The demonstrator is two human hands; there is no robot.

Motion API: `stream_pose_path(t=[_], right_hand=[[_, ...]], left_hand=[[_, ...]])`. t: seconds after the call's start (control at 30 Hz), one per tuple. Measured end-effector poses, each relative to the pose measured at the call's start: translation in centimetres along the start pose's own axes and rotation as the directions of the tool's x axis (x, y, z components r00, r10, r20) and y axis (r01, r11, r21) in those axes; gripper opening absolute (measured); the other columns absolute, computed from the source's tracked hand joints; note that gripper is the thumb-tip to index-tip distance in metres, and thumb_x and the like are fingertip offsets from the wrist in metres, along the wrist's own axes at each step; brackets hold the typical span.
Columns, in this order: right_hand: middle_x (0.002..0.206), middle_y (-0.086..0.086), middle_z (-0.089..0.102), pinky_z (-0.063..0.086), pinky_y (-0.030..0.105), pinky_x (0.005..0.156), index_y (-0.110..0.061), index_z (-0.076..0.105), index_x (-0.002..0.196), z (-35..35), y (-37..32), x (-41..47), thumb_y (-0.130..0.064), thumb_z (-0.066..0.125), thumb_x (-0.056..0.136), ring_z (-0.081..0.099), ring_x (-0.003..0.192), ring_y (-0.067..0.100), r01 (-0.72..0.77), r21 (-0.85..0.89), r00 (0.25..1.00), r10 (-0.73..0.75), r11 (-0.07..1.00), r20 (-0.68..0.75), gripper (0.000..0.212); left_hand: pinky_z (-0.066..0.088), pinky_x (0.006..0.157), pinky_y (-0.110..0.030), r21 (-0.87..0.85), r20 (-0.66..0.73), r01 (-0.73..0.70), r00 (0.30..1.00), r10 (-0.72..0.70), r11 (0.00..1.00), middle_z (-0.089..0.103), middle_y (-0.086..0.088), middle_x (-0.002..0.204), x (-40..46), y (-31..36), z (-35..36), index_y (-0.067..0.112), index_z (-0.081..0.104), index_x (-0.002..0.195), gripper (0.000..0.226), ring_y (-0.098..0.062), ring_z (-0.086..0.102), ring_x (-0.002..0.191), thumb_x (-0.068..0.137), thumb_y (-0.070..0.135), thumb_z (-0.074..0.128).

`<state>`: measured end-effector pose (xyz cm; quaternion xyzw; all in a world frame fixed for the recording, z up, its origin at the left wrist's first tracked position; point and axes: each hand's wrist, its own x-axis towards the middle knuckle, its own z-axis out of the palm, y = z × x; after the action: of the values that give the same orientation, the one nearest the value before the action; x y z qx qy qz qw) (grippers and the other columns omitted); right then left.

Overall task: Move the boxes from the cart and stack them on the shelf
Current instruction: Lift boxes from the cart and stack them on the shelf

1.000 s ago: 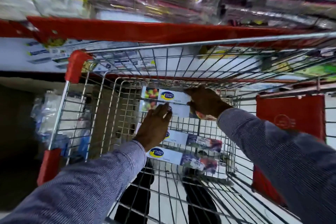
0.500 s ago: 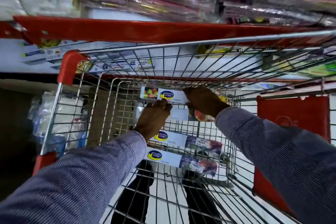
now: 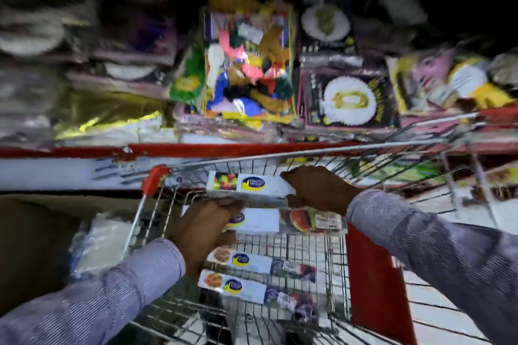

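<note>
Your left hand (image 3: 203, 228) and right hand (image 3: 316, 189) each have their grip clamped on the two stacked boxes (image 3: 252, 185) above the cart (image 3: 339, 260).

This is a shop aisle, most likely a supermarket or general store. A wire shopping cart (image 3: 280, 246) with red plastic corner caps stands hard against a shelf (image 3: 224, 150) edged in a red strip. On the shelf sit party goods sealed in clear plastic: a bag of mixed coloured balloons (image 3: 248, 64) and packs of gold number decorations (image 3: 349, 98), stacked close together. In the cart lie several identical long white boxes (image 3: 246, 260) printed with a brand logo and food pictures, retail stock in quantity.
</note>
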<state>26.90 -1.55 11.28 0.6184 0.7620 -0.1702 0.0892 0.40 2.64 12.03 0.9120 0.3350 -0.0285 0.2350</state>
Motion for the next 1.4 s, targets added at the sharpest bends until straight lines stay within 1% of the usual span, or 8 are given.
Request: stream_pose_path(t=[0.1,0.27,0.4,0.57,0.67,0.8,1.13,1.4], right_hand=[[0.129,0.019,0.059,0.047,0.046,0.097,-0.009,0.050,0.131,-8.0,-0.7,-2.4,-0.040,0.059,0.091,0.055,0.118,0.035,0.025,-0.037,0.998,-0.028,0.999,-0.062,0.052],[0.119,0.016,0.063,0.051,0.039,0.086,-0.012,0.052,0.126,-20.0,-2.6,-5.7,-0.041,0.062,0.088,0.060,0.107,0.034,0.002,-0.119,0.994,-0.015,0.993,-0.111,0.049],[0.105,0.014,0.065,0.052,0.038,0.071,-0.015,0.054,0.114,-27.8,-3.2,-8.2,-0.042,0.063,0.085,0.063,0.093,0.033,-0.072,-0.167,0.976,0.035,0.983,-0.216,0.040],[0.090,0.011,0.063,0.037,0.029,0.065,-0.014,0.055,0.106,-36.1,-3.9,-11.2,-0.030,0.062,0.089,0.051,0.073,0.020,-0.086,-0.199,0.936,0.011,0.976,-0.351,0.025],[0.099,0.012,0.064,0.039,0.031,0.064,-0.015,0.056,0.103,-39.4,-3.5,-11.3,-0.031,0.062,0.085,0.061,0.085,0.028,-0.110,-0.210,0.917,0.018,0.971,-0.398,0.025],[0.114,0.014,0.055,0.052,0.044,0.084,-0.014,0.053,0.119,-42.5,-1.4,-9.1,-0.035,0.060,0.085,0.057,0.102,0.034,-0.124,-0.228,0.889,0.007,0.966,-0.457,0.041],[0.125,0.018,0.048,0.052,0.053,0.089,-0.011,0.051,0.122,-43.2,5.8,-1.6,-0.027,0.058,0.087,0.049,0.116,0.037,-0.256,-0.181,0.865,0.141,0.950,-0.481,0.040],[0.127,0.018,0.050,0.047,0.043,0.097,-0.006,0.052,0.124,-42.7,7.4,0.4,-0.020,0.060,0.090,0.050,0.116,0.034,-0.212,-0.109,0.847,0.127,0.971,-0.517,0.038]], left_hand=[[0.049,0.097,-0.033,-0.005,-0.017,-0.056,0.998,0.055,0.998,0.068,0.002,0.125,-1.7,2.1,-6.0,0.022,0.063,0.124,0.072,-0.019,0.064,0.112,0.058,0.021,0.091],[0.028,0.097,0.001,0.029,-0.155,-0.165,0.974,0.167,0.986,0.058,0.019,0.132,-3.0,6.9,-16.5,0.034,0.057,0.129,0.072,-0.001,0.052,0.121,0.063,0.034,0.085],[0.046,0.090,-0.020,0.141,-0.279,-0.183,0.936,0.216,0.973,0.067,0.014,0.125,-3.1,9.4,-23.8,0.036,0.059,0.124,0.062,-0.009,0.060,0.114,0.064,0.046,0.075],[0.049,0.080,-0.022,0.230,-0.416,-0.204,0.864,0.286,0.952,0.072,0.013,0.111,-2.4,11.3,-31.2,0.038,0.060,0.118,0.062,-0.009,0.064,0.100,0.059,0.052,0.074],[0.051,0.089,-0.026,0.278,-0.414,-0.176,0.865,0.283,0.945,0.069,0.013,0.119,-1.4,12.3,-34.5,0.036,0.062,0.121,0.062,-0.008,0.061,0.109,0.062,0.044,0.079],[0.051,0.092,-0.029,0.274,-0.434,-0.140,0.865,0.252,0.951,0.067,0.015,0.122,0.7,12.7,-37.4,0.036,0.060,0.123,0.066,-0.007,0.061,0.108,0.060,0.046,0.077],[0.047,0.093,-0.027,0.234,-0.448,-0.094,0.873,0.193,0.968,0.066,0.005,0.125,3.7,13.1,-40.2,0.030,0.060,0.128,0.064,-0.016,0.058,0.112,0.069,0.035,0.082],[0.049,0.092,-0.027,0.249,-0.420,-0.098,0.886,0.198,0.964,0.066,0.008,0.128,6.2,12.2,-40.1,0.030,0.060,0.128,0.066,-0.013,0.061,0.111,0.066,0.040,0.081]])
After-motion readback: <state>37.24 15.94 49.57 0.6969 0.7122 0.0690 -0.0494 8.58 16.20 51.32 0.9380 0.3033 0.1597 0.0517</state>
